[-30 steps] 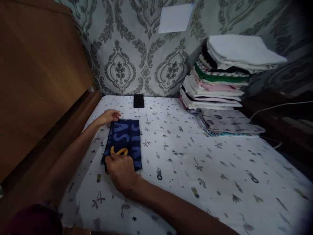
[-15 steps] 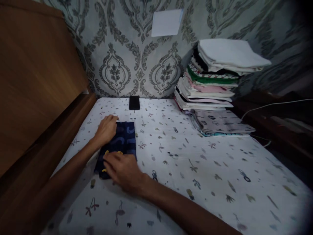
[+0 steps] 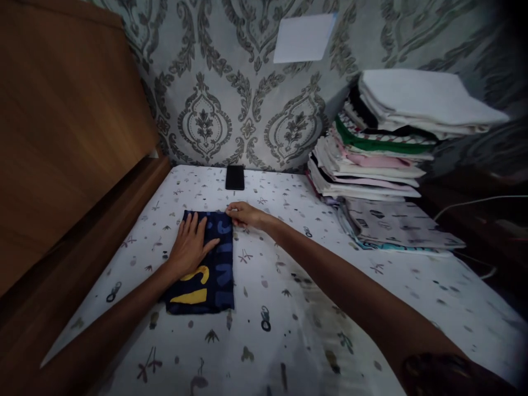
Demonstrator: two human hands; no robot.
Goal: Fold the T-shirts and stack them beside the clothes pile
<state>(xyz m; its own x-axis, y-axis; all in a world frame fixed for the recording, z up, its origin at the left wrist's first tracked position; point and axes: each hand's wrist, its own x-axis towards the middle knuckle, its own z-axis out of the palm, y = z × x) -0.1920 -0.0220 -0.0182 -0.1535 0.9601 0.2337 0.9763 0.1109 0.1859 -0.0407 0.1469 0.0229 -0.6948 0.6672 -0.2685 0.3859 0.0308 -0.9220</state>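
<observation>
A folded navy garment (image 3: 220, 275) with blue and yellow print lies flat on the patterned bedsheet, left of the middle. My left hand (image 3: 190, 242) rests on its far left part, palm down with fingers spread. At the far right corner, my right hand (image 3: 243, 213) pinches the garment's edge between thumb and fingers. The left hand covers part of the print.
A black phone (image 3: 235, 177) lies beyond the garment, near the wallpapered wall. To the right stands a tall stack of folded clothes (image 3: 371, 173), with a grey printed folded cloth (image 3: 400, 223) at its foot. Wooden furniture (image 3: 78, 110) borders the left side.
My right hand has moved from the garment's near left part to its far right corner. The left hand has flattened onto the cloth, and more yellow print shows. The view has shifted slightly left.
</observation>
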